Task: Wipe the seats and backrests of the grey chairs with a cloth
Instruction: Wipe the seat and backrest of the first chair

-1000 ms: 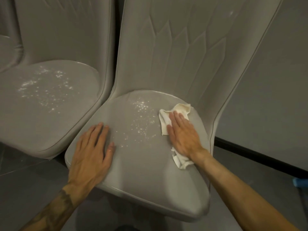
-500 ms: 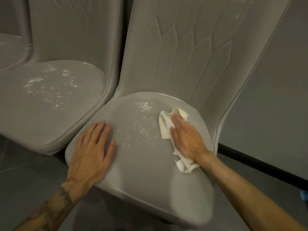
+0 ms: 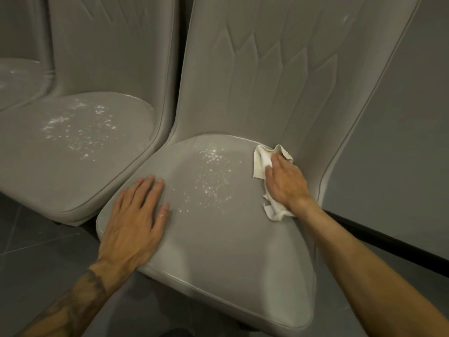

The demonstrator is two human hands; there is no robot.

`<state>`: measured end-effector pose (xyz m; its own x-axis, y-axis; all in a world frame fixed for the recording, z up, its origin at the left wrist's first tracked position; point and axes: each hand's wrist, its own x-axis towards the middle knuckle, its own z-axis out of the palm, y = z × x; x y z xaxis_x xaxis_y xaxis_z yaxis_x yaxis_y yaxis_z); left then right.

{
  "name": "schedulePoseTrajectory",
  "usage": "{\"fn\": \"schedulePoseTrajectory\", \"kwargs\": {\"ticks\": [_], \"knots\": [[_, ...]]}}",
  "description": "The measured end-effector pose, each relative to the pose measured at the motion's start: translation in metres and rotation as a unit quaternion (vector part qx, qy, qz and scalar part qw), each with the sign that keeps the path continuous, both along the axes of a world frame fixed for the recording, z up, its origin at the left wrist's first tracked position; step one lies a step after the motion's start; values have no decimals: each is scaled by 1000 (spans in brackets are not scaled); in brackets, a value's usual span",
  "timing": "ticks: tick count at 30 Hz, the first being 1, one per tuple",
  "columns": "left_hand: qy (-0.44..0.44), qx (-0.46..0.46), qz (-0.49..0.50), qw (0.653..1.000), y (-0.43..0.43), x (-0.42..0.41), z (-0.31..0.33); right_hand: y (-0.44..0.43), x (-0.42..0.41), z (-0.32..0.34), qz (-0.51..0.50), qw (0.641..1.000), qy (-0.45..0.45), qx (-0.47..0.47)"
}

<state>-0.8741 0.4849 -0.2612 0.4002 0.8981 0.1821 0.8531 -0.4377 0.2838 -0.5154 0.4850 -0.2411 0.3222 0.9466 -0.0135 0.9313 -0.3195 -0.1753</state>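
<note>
The right hand (image 3: 284, 183), fingers extended, presses the white cloth (image 3: 260, 164) onto the grey chair seat (image 3: 218, 244) at its rear right, beside the backrest (image 3: 267, 81). The left hand (image 3: 133, 220) lies flat, fingers straight, on the front left.

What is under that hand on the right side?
Under the right hand lies a cream cloth, pressed on the grey seat. Its ends poke out above and below the hand. The cloth's middle and the seat beneath are covered.

Cloth (image 3: 261, 161) middle beneath right hand (image 3: 284, 183); backrest tops (image 3: 279, 6) beyond upper edge
</note>
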Motion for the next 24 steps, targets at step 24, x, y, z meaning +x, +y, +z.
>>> {"fn": "schedulePoseTrajectory", "kwargs": {"ticks": [24], "knots": [[19,-4,7,1000,-1,1,3,-77,-50,-6,62,998,22,-15]]}}
